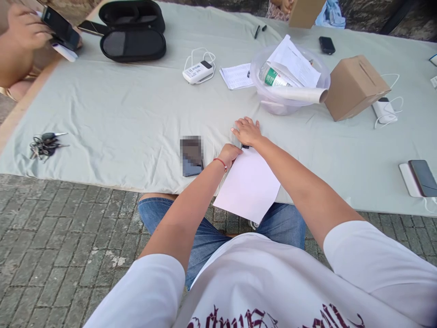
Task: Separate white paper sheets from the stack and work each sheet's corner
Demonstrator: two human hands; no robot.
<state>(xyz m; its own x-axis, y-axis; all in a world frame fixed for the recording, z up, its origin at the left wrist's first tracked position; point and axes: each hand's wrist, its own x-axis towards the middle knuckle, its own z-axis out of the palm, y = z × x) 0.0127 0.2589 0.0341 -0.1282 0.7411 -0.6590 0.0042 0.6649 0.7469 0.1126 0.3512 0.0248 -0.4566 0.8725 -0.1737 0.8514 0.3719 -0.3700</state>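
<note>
Two hands of mine meet at the top of a white sheet of paper [249, 187], which lies on the cloth-covered worktop [112, 118] in front of me, its lower end reaching out past the near edge. My left hand [232, 155] is curled narrow at the sheet's upper left corner; I cannot tell if it grips the paper or only presses it. My right hand [248, 132] is wide, its fingers spread just beyond the top edge, close to a small black object [245, 147] that is mostly hidden.

Left of my left forearm lies a dark phone [194, 170], partly blurred out. Farther left is a bunch of keys [47, 146]. Beyond my right hand stands a clear plastic tub [275, 107] holding papers and a bottle with a green label [272, 76], with a cardboard box [353, 91] just beside it. At the far left, another person's hand [29, 27] holds a black device [60, 27].
</note>
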